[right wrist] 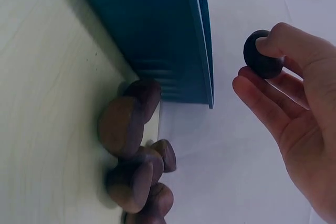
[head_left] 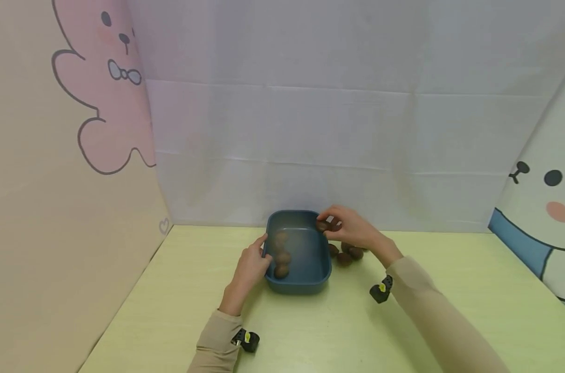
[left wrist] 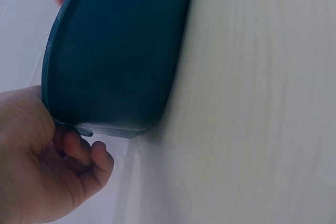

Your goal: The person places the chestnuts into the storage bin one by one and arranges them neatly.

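A dark blue rectangular basin point(head_left: 307, 261) with rounded corners stands on the table, holding several brown chestnuts point(head_left: 281, 271) along its left side. My left hand point(head_left: 250, 267) grips the left rim, thumb over the edge; in the left wrist view its fingers curl beneath the rim. Over the basin's far right corner, my right hand point(head_left: 352, 228) pinches one chestnut point(right wrist: 257, 59) between thumb and fingers, above rim height. More chestnuts point(right wrist: 123, 129) lie in a heap on the table close to the basin's right wall, partly under the right hand in the head view.
The pale yellow-green table point(head_left: 170, 300) meets a white cloth backdrop point(head_left: 333, 129) right behind the basin. Side panels with cartoon animals stand at left and right. Each sleeve cuff carries a small black wrist camera point(head_left: 381, 290).
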Demonstrator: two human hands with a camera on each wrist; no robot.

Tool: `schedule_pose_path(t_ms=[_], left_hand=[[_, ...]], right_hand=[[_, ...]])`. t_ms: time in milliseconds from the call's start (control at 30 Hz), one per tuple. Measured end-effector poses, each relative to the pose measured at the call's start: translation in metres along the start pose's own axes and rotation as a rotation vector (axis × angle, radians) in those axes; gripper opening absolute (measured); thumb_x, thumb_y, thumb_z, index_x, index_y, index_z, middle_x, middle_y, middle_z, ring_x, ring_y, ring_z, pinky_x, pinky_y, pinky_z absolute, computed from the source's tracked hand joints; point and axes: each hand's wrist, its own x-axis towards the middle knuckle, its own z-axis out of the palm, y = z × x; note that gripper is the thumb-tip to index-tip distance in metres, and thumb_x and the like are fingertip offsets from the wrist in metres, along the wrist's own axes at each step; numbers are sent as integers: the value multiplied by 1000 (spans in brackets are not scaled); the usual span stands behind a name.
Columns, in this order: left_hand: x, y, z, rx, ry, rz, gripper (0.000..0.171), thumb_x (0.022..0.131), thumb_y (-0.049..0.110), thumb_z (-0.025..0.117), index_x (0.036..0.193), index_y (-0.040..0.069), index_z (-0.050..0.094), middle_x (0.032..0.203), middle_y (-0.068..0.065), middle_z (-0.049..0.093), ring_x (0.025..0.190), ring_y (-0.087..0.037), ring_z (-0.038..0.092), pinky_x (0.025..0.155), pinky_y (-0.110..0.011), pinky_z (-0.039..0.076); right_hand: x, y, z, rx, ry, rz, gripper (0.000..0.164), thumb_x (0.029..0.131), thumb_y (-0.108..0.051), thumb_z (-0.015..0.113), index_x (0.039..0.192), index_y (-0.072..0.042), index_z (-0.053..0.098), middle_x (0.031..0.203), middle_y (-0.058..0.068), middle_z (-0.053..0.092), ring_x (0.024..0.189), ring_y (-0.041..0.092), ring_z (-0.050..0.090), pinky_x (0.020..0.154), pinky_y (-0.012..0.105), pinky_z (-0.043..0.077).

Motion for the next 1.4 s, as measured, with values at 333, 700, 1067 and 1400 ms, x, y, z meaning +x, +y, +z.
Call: schedule_pose_path(t_ms=[333, 700, 1067, 1400], left_hand=[[-2, -2, 5, -10, 2, 9, 66, 82, 0, 53, 148, 2, 46, 57, 4, 38, 46, -10, 30, 45, -23, 26], [-4, 1, 13, -31, -24, 3, 66, 84, 0, 53, 149, 0, 42, 55, 4, 38, 44, -8, 30, 41, -20, 26], [-5, 9, 16, -48, -29, 10, 67, 83, 0, 51, 150, 0, 40, 54, 6, 35, 43, -8, 27, 40, -19, 25], [-11, 13, 19, -41, -39, 23, 67, 83, -1, 51, 149, 0, 41, 55, 5, 36, 43, -8, 28, 40, -19, 25]], right_hand=[[30, -10, 20, -128, -28, -10, 34, 83, -16, 71, 117, -9, 71, 109, 5, 69, 89, 18, 61, 81, 37, 51], [52, 4, 34, -154, -182, 17, 32, 80, -14, 74, 111, -6, 70, 104, 7, 69, 86, 16, 65, 78, 32, 54], [66, 11, 38, -290, -344, 73, 24, 80, -12, 75, 103, -10, 69, 98, 3, 68, 88, 16, 60, 82, 34, 51], [69, 15, 48, -315, -439, 121, 21, 88, -10, 69, 109, -10, 69, 109, 5, 69, 102, 21, 64, 90, 37, 52]])
